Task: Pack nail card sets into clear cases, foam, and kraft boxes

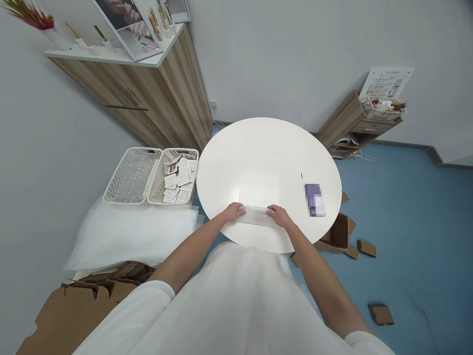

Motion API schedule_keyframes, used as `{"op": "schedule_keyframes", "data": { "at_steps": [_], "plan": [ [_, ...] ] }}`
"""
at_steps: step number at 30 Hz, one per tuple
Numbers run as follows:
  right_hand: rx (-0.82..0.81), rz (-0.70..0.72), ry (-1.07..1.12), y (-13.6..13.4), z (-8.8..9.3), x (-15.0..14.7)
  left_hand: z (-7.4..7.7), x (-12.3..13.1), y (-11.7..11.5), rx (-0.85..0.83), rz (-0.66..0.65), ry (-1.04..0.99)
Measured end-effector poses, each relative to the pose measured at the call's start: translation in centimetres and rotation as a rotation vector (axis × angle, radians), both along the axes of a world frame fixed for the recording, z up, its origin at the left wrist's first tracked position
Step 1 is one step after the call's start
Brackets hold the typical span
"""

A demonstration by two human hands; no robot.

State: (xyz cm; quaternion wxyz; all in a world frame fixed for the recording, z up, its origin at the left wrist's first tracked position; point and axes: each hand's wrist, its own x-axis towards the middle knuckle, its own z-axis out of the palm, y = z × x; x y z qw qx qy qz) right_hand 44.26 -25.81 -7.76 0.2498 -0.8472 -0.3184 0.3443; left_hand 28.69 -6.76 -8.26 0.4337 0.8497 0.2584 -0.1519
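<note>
Near the front edge of the round white table (pixel 266 143), a flat translucent plastic piece (pixel 255 216) stretches between my two hands. It looks like a folded sheet or sleeve, though its exact kind is hard to make out. My left hand (pixel 234 212) grips its left end, thumb on top. At the opposite end, my right hand (pixel 278 216) has its fingers closed on the upper right corner. A purple and white item (pixel 315 200), blurred by pixels, lies on the table to the right of my hands.
At left stand two white baskets, one with clear plastic pieces (pixel 135 172), one with printed cards (pixel 179 180). Translucent white sheets (pixel 129 234) lie below them, above flattened cardboard (pixel 74 315). An open cardboard box (pixel 339 231) sits on the floor, right of the table.
</note>
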Motion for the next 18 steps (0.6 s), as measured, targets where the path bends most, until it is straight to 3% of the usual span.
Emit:
{"op": "schedule_keyframes", "data": {
  "at_steps": [4,8,11,13,15,18],
  "plan": [
    [-0.067,-0.104,-0.040,-0.7,-0.9,0.5,-0.9,0.1,0.1,0.062,0.030,0.066],
    [-0.149,-0.192,-0.148,-1.4,-1.0,0.3,-0.6,0.1,-0.1,0.129,0.054,0.086],
    [-0.107,-0.111,-0.399,-1.3,-0.5,-0.7,0.3,0.2,-0.8,0.305,0.059,-0.034],
    [-0.026,0.078,-0.505,-0.9,-0.2,-1.8,1.0,0.4,-1.5,0.442,-0.054,-0.153],
    [0.020,0.278,-0.499,-0.4,0.0,-2.9,1.5,0.8,-2.3,0.492,-0.272,-0.213],
    [-0.032,0.394,-0.478,0.2,-0.1,-4.2,1.5,1.3,-3.4,0.469,-0.493,-0.188]
  ]
}}
